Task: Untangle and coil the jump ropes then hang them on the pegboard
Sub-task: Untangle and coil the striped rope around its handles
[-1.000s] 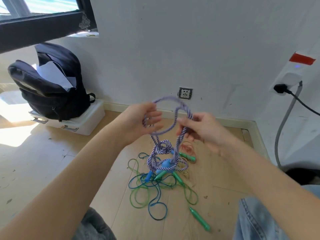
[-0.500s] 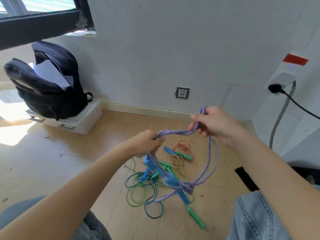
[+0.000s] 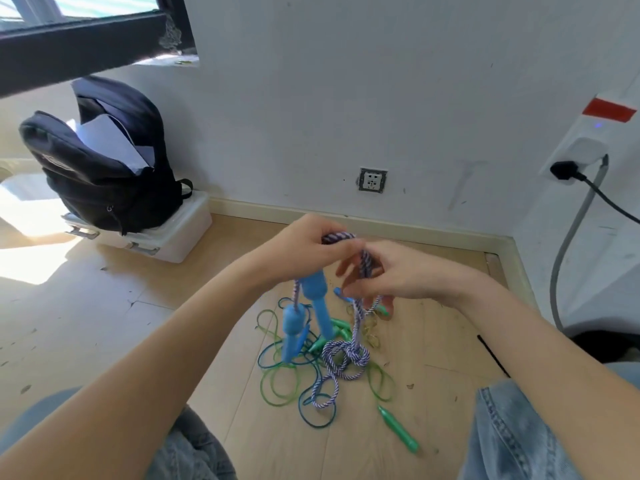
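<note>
Head camera: a seated person holds a purple-and-white braided rope (image 3: 346, 358) up over a wooden floor (image 3: 104, 306), both forearms reaching in from the bottom of the frame. The left hand (image 3: 304, 247) grips the top bend of the rope with curled fingers; the right hand (image 3: 384, 275), touching it, pinches the strand that hangs just beside. Two blue foam handles (image 3: 313, 306) dangle below the left hand, and a loose knot of the braided rope hangs lower, level with the handles' ends. Directly beneath, partly screened by the handles and the knot, a tangle of thin green and blue ropes (image 3: 280, 386) lies on the floor, with one green handle (image 3: 398, 429) lying apart toward the person's right knee. Denim-clad knees (image 3: 512, 434) frame the pile on both sides. Against the white wall (image 3: 346, 81), a black backpack (image 3: 104, 168) stands open on a white plastic box (image 3: 166, 237) at left, under a dark window frame. A wall socket (image 3: 372, 180) sits low behind the hands; at right, a black plug (image 3: 564, 168) and cable run from a white unit.
</note>
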`<state>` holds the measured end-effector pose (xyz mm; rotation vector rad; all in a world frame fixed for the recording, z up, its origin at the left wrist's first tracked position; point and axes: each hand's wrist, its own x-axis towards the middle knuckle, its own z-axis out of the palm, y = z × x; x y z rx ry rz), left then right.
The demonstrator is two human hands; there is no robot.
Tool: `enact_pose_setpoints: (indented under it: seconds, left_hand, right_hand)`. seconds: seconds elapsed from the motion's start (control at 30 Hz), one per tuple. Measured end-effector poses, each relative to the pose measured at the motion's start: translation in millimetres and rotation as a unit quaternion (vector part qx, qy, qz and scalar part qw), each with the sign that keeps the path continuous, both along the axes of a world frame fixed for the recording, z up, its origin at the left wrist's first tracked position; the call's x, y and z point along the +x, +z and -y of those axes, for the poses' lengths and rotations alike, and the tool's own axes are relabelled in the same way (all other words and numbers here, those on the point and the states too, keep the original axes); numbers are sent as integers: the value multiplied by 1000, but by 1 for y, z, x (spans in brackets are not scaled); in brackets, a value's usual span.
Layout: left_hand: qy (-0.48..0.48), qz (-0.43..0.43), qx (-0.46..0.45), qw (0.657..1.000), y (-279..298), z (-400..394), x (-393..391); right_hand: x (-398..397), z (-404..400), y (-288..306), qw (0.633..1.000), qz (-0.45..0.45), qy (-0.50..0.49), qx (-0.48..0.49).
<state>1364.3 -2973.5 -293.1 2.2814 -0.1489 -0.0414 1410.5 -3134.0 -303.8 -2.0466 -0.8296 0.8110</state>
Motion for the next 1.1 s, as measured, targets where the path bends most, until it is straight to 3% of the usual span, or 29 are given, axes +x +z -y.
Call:
enact_pose_setpoints:
  seconds: [0.03, 0.1, 0.17, 0.2, 0.33, 0.47, 0.53, 0.6, 0.67, 0.73, 0.77, 0.9, 1.03, 1.1]
  left_hand:
    - [37, 20, 6, 999, -2, -3, 3]
    - [104, 59, 104, 987, -8, -8, 6]
    - [113, 50, 190, 974, -15, -10, 6]
    - [92, 27, 182, 978, -18, -8, 5]
    - [-38, -126, -11, 991, -31, 13, -4]
    - [-38, -145, -181, 972, -37, 25, -6]
    - [-63, -204, -143, 966, -38, 18, -6]
    - [-52, -205, 11, 977, -36, 8, -5]
    - [13, -145, 108, 983, -34, 0, -3]
    - [50, -67, 124, 989, -29, -2, -3]
    - [44, -39, 126, 990, -26, -1, -3]
    - [-37, -45, 109, 992, -24, 5, -7]
    - [-24, -79, 39, 996, -20, -1, -5]
    - [-47, -136, 93, 985, -24, -5, -7]
  right_hand:
    - [-2, -1, 1, 999, -28, -21, 23]
    - [-1, -2, 5, 986, -70, -112, 104]
    - [4, 0, 11, 958, -112, -179, 193]
    - [4, 1, 13, 950, -122, -188, 219]
    - [0, -4, 12, 938, -161, -164, 259]
    - [5, -6, 13, 904, -193, -214, 316]
    - [13, 0, 10, 896, -162, -298, 288]
    - [19, 7, 4, 920, -108, -323, 192]
    - [19, 11, -3, 966, -14, -255, 25]
    - [16, 13, -4, 971, 122, -157, -134]
    - [15, 12, -3, 970, 151, -112, -152]
    - [3, 3, -1, 999, -24, 13, -28]
    - [6, 3, -1, 992, 58, -112, 11]
    - [19, 10, 0, 963, 153, -219, 20]
